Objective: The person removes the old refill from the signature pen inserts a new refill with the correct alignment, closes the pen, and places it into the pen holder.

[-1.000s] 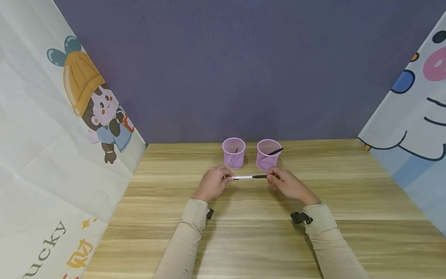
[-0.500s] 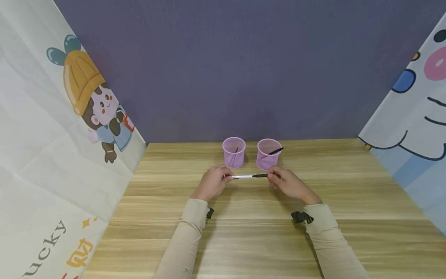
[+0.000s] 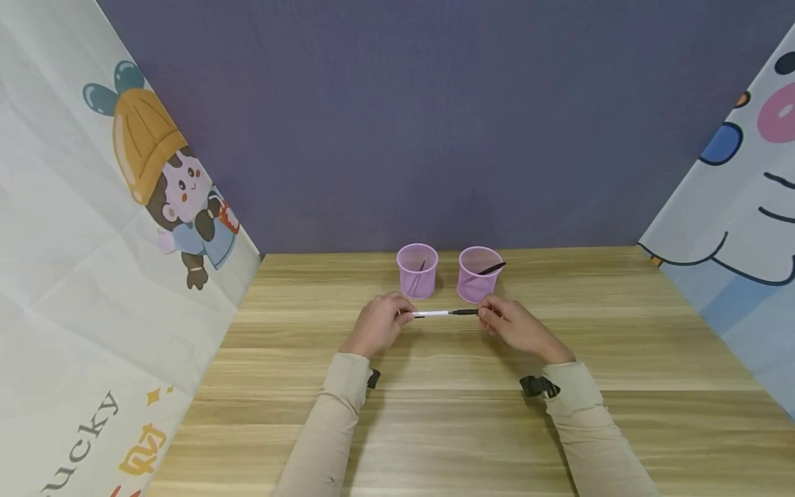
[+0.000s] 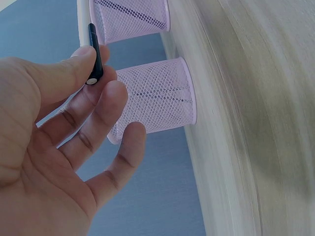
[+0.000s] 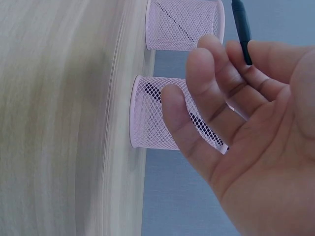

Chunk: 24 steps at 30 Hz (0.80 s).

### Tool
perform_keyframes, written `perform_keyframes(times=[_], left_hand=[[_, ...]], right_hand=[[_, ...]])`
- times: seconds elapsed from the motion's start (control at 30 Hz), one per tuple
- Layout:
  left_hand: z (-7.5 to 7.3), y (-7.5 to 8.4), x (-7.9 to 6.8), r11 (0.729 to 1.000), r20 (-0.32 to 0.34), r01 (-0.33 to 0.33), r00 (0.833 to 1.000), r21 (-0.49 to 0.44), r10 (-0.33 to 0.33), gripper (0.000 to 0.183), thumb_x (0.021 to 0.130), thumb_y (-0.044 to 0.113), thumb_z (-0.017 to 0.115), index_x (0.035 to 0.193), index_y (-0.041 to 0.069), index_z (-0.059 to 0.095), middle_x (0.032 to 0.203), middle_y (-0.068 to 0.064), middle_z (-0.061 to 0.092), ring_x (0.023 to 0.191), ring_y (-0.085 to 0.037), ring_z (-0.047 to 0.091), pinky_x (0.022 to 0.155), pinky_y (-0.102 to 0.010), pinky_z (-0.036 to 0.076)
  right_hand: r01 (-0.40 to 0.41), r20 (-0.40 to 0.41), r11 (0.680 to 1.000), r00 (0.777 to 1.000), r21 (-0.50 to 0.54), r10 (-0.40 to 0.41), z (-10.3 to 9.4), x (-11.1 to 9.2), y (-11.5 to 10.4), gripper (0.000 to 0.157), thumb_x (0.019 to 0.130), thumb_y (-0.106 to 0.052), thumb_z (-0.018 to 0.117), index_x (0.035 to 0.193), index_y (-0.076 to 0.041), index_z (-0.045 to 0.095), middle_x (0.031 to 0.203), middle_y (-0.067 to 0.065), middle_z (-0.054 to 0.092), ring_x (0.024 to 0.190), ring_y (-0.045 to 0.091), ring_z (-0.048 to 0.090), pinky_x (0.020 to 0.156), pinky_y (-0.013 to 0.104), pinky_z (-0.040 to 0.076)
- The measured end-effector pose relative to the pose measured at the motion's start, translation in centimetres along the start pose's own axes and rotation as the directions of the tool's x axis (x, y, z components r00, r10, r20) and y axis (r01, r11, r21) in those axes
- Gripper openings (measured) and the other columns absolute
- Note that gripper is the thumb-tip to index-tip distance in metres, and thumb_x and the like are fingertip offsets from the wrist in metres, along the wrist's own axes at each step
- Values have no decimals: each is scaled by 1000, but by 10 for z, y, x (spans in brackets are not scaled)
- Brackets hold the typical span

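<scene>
A pen with a white barrel [image 3: 430, 313] and a black front section [image 3: 464, 312] lies level between both hands, above the table. My left hand [image 3: 377, 324] pinches its left end between thumb and forefinger, beside the black clip [image 4: 94, 54]; the other fingers spread loosely. At the opposite end, my right hand [image 3: 517, 331] pinches the black section, whose narrow tip [image 5: 247, 56] shows by the thumb in the right wrist view. A thin dark neck shows where barrel and black section meet.
Behind the hands stand two pink mesh cups, a left cup [image 3: 406, 284] and a right cup [image 3: 469, 290]. Thin dark sticks [image 3: 418, 277] lean in the left one, a black pen [image 3: 493, 268] in the right. A dark panel [image 3: 447, 138] rises behind the wooden table [image 3: 435, 428].
The black section has shifted slightly right with my right hand, and a thin neck now shows between it and the white barrel. My left hand stays almost still.
</scene>
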<state>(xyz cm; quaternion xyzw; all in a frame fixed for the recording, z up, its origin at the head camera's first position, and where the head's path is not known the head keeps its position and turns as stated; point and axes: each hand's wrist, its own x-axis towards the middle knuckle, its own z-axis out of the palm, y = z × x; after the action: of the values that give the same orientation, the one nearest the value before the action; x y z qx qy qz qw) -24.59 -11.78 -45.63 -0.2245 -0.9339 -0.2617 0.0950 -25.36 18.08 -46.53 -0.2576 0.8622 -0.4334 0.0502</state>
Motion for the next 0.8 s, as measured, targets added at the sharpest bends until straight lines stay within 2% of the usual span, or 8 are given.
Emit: perform_keyframes(times=[0.37,0.6,0.8], left_hand=[[0,-2,0,1000,-13,-13,1000,16,13,8,93,14,74,99,12,79,104,0,76,96,-19,72,88,-40,58],[-2,-1,0,1000,-13,-2,1000,-2,2,8,93,13,74,99,12,79,103,-1,76,95,-20,72,88,-40,58],[-2,0,-1,1000,-16,-1,1000,2,1,8,92,13,75,98,11,79,101,0,75,92,-19,71,86,-40,58]], right_hand=[[3,-7,1000,1000,-5,-3,-1,0,2,19,108,-14,49,95,-6,59,81,17,63,69,27,60,60,25,47],[-10,-8,1000,1000,-5,10,-1,0,1,20,109,-14,49,96,-4,60,82,15,63,70,29,60,61,26,47],[-16,-10,1000,1000,-10,16,-1,0,0,19,108,-14,49,95,-4,60,81,15,63,69,23,59,61,25,47]])
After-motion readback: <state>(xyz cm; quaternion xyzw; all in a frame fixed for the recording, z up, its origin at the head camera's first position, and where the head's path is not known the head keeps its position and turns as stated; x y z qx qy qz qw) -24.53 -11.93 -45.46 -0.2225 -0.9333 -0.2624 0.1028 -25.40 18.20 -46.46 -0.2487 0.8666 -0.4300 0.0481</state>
